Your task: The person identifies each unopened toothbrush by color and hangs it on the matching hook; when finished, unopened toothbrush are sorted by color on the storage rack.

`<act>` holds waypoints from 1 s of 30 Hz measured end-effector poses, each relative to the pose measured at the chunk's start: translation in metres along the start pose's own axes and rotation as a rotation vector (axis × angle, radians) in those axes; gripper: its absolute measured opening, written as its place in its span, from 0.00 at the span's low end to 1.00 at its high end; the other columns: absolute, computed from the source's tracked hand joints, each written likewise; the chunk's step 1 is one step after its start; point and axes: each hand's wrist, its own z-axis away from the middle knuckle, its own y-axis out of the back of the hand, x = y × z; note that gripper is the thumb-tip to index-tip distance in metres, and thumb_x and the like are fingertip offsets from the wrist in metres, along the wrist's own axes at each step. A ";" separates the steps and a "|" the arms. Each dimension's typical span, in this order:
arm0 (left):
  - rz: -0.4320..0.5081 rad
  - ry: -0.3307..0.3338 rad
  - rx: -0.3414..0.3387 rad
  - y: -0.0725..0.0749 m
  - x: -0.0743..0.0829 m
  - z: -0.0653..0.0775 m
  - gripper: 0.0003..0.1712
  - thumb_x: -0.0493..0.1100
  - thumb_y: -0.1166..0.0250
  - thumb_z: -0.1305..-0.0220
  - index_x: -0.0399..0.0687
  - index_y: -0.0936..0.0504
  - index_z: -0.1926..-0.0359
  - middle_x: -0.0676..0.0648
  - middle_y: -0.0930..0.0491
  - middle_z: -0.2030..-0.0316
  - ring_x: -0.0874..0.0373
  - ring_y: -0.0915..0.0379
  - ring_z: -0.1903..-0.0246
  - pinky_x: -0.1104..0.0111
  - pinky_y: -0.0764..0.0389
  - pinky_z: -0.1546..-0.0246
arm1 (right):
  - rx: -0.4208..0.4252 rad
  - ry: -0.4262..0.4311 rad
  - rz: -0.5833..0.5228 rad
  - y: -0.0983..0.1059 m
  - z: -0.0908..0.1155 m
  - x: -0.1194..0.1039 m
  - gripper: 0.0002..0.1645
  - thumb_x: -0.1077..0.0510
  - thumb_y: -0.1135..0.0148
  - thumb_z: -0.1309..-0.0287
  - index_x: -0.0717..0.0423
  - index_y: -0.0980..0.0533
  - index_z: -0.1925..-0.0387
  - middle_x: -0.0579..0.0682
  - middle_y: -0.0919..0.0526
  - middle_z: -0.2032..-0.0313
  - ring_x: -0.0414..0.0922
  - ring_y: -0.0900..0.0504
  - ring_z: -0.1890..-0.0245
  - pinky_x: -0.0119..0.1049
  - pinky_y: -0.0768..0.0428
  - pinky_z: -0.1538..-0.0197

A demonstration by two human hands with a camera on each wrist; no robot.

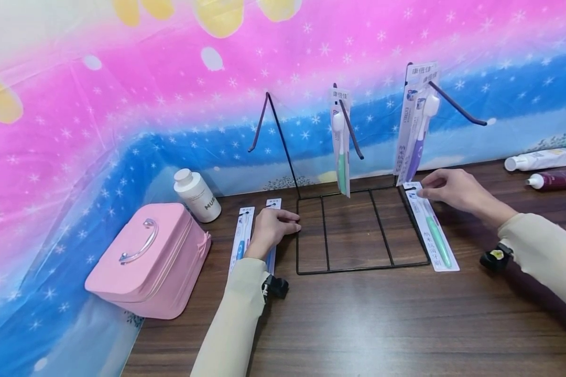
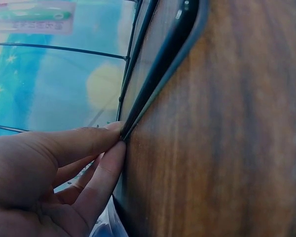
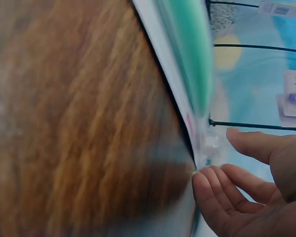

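My left hand (image 1: 271, 230) pinches the left side bar of a black wire display rack (image 1: 327, 235) between thumb and fingertips. The left wrist view shows the thumb and fingers (image 2: 111, 158) meeting at that bar. Beside the rack's right side lies a packaged green toothbrush (image 1: 436, 235). My right hand (image 1: 450, 188) is at its upper end, fingertips right at the card's edge. In the right wrist view the thumb (image 3: 246, 140) stands apart from the card. Another packaged green toothbrush (image 1: 341, 152) hangs on the middle hook, and purple ones (image 1: 417, 152) hang on the right hook.
Two packaged toothbrushes, one blue (image 1: 241, 241), lie partly under my left arm. Further left stand a white bottle (image 1: 198, 196) and a pink case (image 1: 151, 256). At the right lie a white tube (image 1: 544, 158) and a dark red tube (image 1: 558, 179). A patterned cloth (image 1: 217, 104) hangs behind.
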 end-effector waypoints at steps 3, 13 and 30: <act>-0.001 0.009 0.003 0.000 0.000 0.000 0.10 0.41 0.27 0.44 0.51 0.11 0.59 0.56 0.15 0.70 0.59 0.22 0.64 0.64 0.25 0.64 | -0.005 0.001 0.023 -0.002 -0.005 0.000 0.35 0.35 0.36 0.43 0.61 0.24 0.49 0.60 0.20 0.55 0.54 0.25 0.59 0.48 0.29 0.60; -0.011 -0.017 -0.001 0.000 0.000 0.001 0.10 0.41 0.27 0.43 0.51 0.11 0.58 0.53 0.15 0.67 0.59 0.22 0.62 0.64 0.25 0.63 | -0.069 -0.076 0.033 0.001 -0.006 -0.004 0.31 0.38 0.37 0.41 0.63 0.21 0.58 0.59 0.19 0.63 0.51 0.22 0.66 0.43 0.27 0.67; -0.019 -0.007 0.010 -0.001 -0.002 -0.002 0.10 0.41 0.27 0.43 0.52 0.11 0.59 0.54 0.15 0.68 0.58 0.23 0.63 0.63 0.25 0.63 | -0.008 -0.113 -0.047 0.015 0.005 -0.007 0.30 0.40 0.43 0.37 0.66 0.23 0.55 0.65 0.19 0.56 0.53 0.17 0.62 0.50 0.24 0.60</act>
